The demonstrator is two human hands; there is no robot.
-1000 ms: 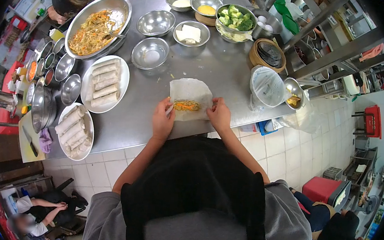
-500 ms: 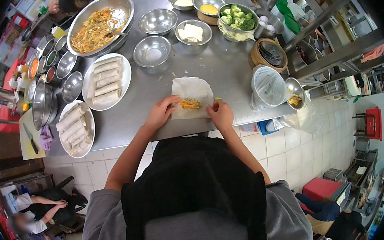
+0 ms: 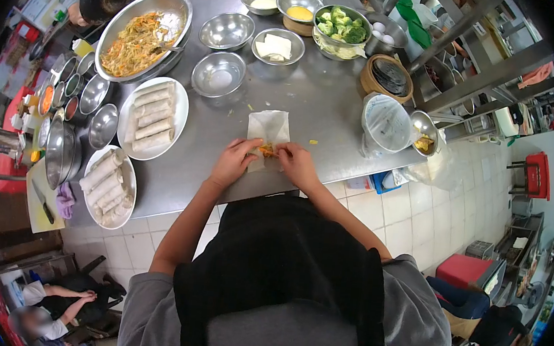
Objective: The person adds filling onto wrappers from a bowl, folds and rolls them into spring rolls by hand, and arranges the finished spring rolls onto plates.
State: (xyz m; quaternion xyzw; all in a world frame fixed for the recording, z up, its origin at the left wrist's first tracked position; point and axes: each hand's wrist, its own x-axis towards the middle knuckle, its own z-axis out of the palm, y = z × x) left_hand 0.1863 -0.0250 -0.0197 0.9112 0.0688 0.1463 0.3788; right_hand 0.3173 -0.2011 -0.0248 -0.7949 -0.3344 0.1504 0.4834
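A thin, pale spring roll wrapper [image 3: 269, 123] lies on the steel table near its front edge, its right side folded inward. Shredded vegetable filling [image 3: 267, 151] shows between my hands, partly covered by the fold and fingers. My left hand [image 3: 234, 161] grips the wrapper's left edge, fingers bent beside the filling. On the opposite side my right hand [image 3: 297, 166] pinches the folded right flap over the filling. To the left, finished spring rolls [image 3: 154, 117] rest in a row on an oval white plate [image 3: 182, 109]. More rolls [image 3: 106, 186] are piled on a second plate [image 3: 126, 215].
A large bowl [image 3: 184, 16] of shredded filling with a spoon stands back left. Several steel bowls [image 3: 227, 31] line the back, including one of broccoli [image 3: 341, 26]. A plastic-lined tub [image 3: 386, 124] is at right, a knife [image 3: 44, 203] at left. Another person's hand [image 3: 76, 15] holds a wok.
My right hand has moved left, folding the wrapper's right side inward over the filling. A yellow scrap on the table is now uncovered. My left hand has shifted slightly toward the filling.
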